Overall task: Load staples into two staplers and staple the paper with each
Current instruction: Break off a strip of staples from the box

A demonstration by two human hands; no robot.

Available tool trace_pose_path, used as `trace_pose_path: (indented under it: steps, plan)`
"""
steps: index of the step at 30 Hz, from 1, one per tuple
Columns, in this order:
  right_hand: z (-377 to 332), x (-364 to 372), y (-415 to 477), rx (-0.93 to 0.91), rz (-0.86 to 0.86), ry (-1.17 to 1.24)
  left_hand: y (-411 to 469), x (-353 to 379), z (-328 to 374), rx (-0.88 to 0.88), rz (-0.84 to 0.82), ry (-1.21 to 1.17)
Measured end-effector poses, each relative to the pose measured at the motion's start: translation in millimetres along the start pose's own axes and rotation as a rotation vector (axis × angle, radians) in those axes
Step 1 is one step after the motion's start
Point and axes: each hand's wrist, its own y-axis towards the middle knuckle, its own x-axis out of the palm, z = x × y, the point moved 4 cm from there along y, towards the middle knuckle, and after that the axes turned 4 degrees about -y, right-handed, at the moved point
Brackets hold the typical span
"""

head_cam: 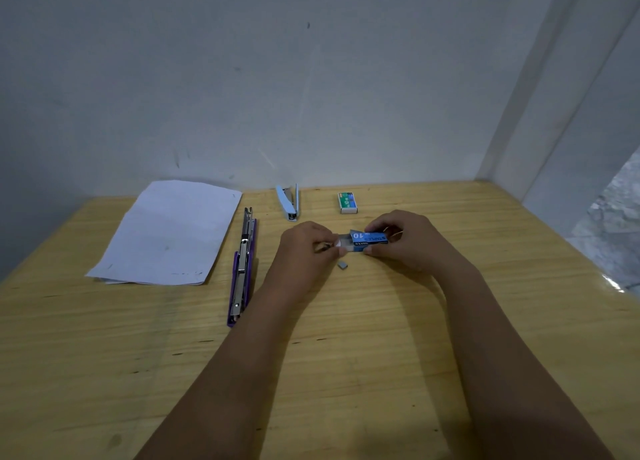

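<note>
Desk first: light wood, wall behind, everything in the far half. Paper sits far left, a thin stack, lying flat. Just right of it I see the purple stapler flipped fully open, long axis running near-to-far, magazine rail facing up. It lies left of both hands, just beside the left forearm, so I judge the left hand makes the load. Light-blue stapler is further back near the wall, also hinged open, axis roughly the same way, well apart from the hands.

Right hand is closed around the sleeve of the blue staple box. Left hand pinches at the box's open left end, where the tray pokes out; something metallic shows at its fingers, can't tell if it's a staple strip. Box reads upside down from here: "10", "STAPLES", "NOVUS".

Green-and-white staple box lies closed behind the hands; its print is too small to read. Small staple chunk lies loose on the desk, just nearer than the blue box.
</note>
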Motion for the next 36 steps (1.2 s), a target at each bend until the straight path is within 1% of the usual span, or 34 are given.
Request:
trace_pose_path:
  steps: [5, 18, 27, 32, 36]
  plan:
    - [-4.9, 3.4, -0.3, -0.010, 0.010, 0.001, 0.3, 1.5, 1.2, 0.015, -0.025, 0.018]
    - [-13.8, 9.5, -1.4, -0.050, 0.031, -0.048, -1.6, -0.1, 0.8, -0.064, -0.043, -0.012]
    - [-17.7, 12.4, -2.3, -0.048, 0.073, -0.051, -1.7, 1.7, 1.3, -0.063, -0.071, 0.029]
    - [-12.5, 10.2, -1.9, -0.007, 0.051, -0.015, -1.6, 1.2, 2.9, -0.054, -0.057, 0.010]
    - [-3.9, -6.6, -5.0, 0.052, 0.147, 0.104, -0.6, 0.6, -2.1, -0.057, -0.020, 0.060]
